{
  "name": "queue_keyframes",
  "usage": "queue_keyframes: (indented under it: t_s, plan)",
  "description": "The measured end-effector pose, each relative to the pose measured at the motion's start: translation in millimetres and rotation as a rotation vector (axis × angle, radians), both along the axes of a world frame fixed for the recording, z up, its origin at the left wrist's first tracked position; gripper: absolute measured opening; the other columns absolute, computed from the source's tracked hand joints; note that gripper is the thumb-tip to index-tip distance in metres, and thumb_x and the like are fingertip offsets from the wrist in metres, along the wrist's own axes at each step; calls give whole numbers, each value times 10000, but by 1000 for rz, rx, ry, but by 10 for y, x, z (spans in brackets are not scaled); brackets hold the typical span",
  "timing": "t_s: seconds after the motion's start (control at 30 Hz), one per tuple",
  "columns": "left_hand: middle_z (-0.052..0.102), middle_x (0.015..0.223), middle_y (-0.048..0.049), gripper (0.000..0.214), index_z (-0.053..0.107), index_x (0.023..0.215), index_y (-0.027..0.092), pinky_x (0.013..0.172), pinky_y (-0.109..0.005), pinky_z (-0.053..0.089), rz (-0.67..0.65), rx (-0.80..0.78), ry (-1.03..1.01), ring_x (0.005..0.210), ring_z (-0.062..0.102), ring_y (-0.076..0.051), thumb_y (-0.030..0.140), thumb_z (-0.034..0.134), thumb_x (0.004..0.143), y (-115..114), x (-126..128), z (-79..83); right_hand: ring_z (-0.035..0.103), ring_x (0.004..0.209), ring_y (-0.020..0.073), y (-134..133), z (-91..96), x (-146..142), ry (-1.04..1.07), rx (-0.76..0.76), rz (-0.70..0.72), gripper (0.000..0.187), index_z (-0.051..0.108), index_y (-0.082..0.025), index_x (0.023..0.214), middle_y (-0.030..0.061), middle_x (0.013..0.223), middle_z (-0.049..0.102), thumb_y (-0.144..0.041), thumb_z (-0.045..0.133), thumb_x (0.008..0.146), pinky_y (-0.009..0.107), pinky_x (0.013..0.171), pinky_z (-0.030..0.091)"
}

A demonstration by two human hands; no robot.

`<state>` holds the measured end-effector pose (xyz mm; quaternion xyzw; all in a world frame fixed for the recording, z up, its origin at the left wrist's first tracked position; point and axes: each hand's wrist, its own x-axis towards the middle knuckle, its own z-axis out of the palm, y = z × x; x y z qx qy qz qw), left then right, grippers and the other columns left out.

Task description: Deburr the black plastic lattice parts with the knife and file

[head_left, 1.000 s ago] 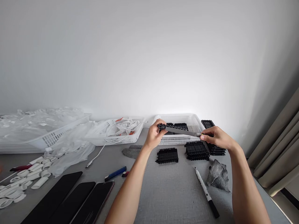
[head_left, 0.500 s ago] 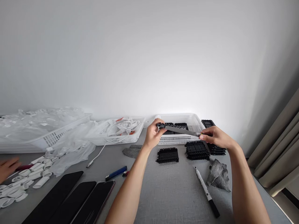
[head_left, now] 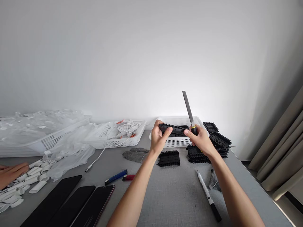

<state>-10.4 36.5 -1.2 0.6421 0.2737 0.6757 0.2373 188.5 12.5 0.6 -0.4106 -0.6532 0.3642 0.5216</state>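
My left hand point(head_left: 159, 138) grips the left end of a long black plastic part point(head_left: 174, 129), held above the table in front of a white basket point(head_left: 180, 141). My right hand point(head_left: 200, 141) is closed on the handle of a flat grey file point(head_left: 187, 108), whose blade now points up and slightly left. The thumb and fingertips of that hand also touch the part's right end. Stacks of similar black parts point(head_left: 169, 158) lie on the table just below my hands.
More black part stacks point(head_left: 217, 140) sit right of the basket. A black marker point(head_left: 208, 195), grey cloths point(head_left: 135, 155), a blue utility knife point(head_left: 115, 177), dark phones point(head_left: 71, 205), white tubes point(head_left: 35, 179) and other baskets point(head_left: 118, 138) are around. Another person's hand point(head_left: 11, 173) is at far left.
The file swung from lying across the black part to standing upright. My right hand moved left, up to the part's right end. The other person's hand came further in at left.
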Motion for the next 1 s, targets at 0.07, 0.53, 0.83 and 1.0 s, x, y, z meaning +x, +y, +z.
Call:
queue_keyframes:
  t_s: [0.07, 0.53, 0.83, 1.0]
  plan:
    - [398, 766, 15, 393, 439, 765, 222, 680, -292, 375, 60, 35, 43, 717, 419, -153, 526, 684, 810, -12, 31, -9, 373, 506, 101, -16, -18, -84, 10, 3, -41, 456, 493, -223, 842, -76, 576, 411, -598, 736, 754, 254, 473, 312]
    - [381, 1489, -123, 141, 503, 821, 218, 1132, -531, 267, 156, 307, 357, 1443, 283, -349, 270, 634, 814, -52, -27, -5, 508, 540, 87, 26, -9, -29, 557, -291, 157, 468, 484, -218, 814, -42, 729, 489, -500, 834, 682, 207, 383, 320]
    - [461, 1453, -150, 573, 448, 1364, 260, 1095, -501, 411, -152, -40, 233, 1393, 408, -324, 324, 662, 836, -14, 10, -62, 478, 536, 93, 31, -2, -65, 569, -127, 40, 521, 450, -235, 807, -80, 608, 470, -404, 894, 593, 212, 439, 373]
    - [497, 1341, -97, 523, 412, 1296, 296, 848, -356, 586, -232, -236, 74, 1049, 645, -198, 386, 676, 854, 0, 9, -81, 549, 601, 134, 69, -7, 13, 426, -137, 9, 487, 487, -229, 815, -38, 662, 523, -493, 855, 637, 223, 416, 399]
